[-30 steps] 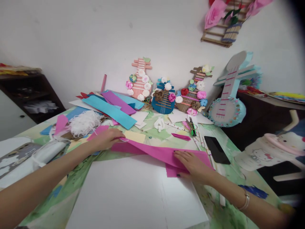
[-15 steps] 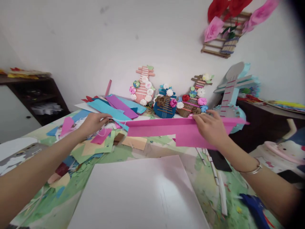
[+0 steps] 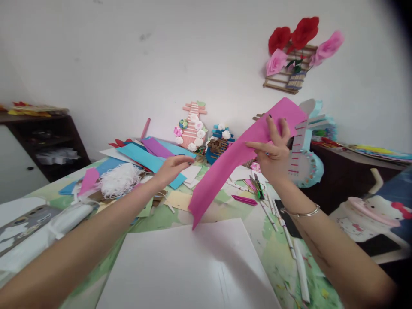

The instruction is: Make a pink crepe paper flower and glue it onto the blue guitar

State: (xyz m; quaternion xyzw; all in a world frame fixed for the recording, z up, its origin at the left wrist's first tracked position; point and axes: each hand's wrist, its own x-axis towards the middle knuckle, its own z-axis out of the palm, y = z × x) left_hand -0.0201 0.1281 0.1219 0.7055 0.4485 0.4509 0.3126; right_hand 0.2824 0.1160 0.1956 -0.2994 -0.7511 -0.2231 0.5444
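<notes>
My right hand (image 3: 273, 152) is raised above the table and grips a long folded pink paper sheet (image 3: 225, 167) near its upper end. The sheet slants down to the left, its low tip just over a big white board (image 3: 186, 270) lying in front of me. My left hand (image 3: 172, 167) hovers over the paper pile with its fingers stretched out, holding nothing, close to a blue paper strip (image 3: 148, 159) and a purple strip (image 3: 157, 148).
Paper guitar crafts with paper roses (image 3: 193, 128) lean on the back wall. A white yarn tuft (image 3: 117, 178) lies left. Scissors (image 3: 257, 186), rolled paper sticks (image 3: 289, 244) and a black phone (image 3: 289, 212) lie right. A dark shelf (image 3: 41, 137) stands left.
My right hand lifted the pink sheet off the table and tilted it up to the right. My left hand let go of it and moved over the paper pile.
</notes>
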